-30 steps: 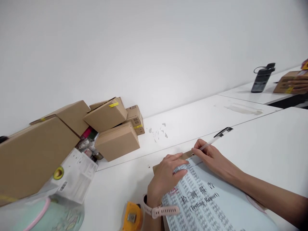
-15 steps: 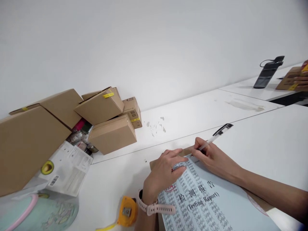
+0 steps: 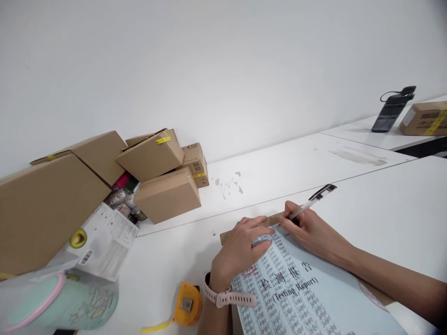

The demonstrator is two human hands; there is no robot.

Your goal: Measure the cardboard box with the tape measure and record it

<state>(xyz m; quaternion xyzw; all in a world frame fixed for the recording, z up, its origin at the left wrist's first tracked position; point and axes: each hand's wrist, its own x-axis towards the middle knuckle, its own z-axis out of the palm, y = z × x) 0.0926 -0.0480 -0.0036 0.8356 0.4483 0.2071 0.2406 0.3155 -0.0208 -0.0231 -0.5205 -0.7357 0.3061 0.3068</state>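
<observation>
A pale blue sheet [image 3: 307, 298] headed "Testing Report", with rows of handwriting, lies over a brown cardboard piece [image 3: 277, 217]. Resting flat on the sheet's upper left, my left hand [image 3: 240, 246] has its fingers spread and a pink watch strap round the wrist. My right hand [image 3: 309, 232] pinches a clear pen [image 3: 310, 201] with a black cap on its rear end. The pen slants up to the right, and my fingers hide its tip at the sheet's top edge. Left of my left wrist sits an orange tape measure [image 3: 187, 304] with some yellow blade out.
Cardboard boxes [image 3: 167, 195] are piled at the left, beside a white packet [image 3: 108, 242] with an avocado picture. A mint-green bottle [image 3: 80, 300] lies at the lower left. Far right, a dark water bottle [image 3: 391, 111] stands near a taped carton [image 3: 424, 119].
The view has shifted slightly. Both hands stay at the sheet's top edge, the pen still in my right. Another person's hand has left the carton at the far right.
</observation>
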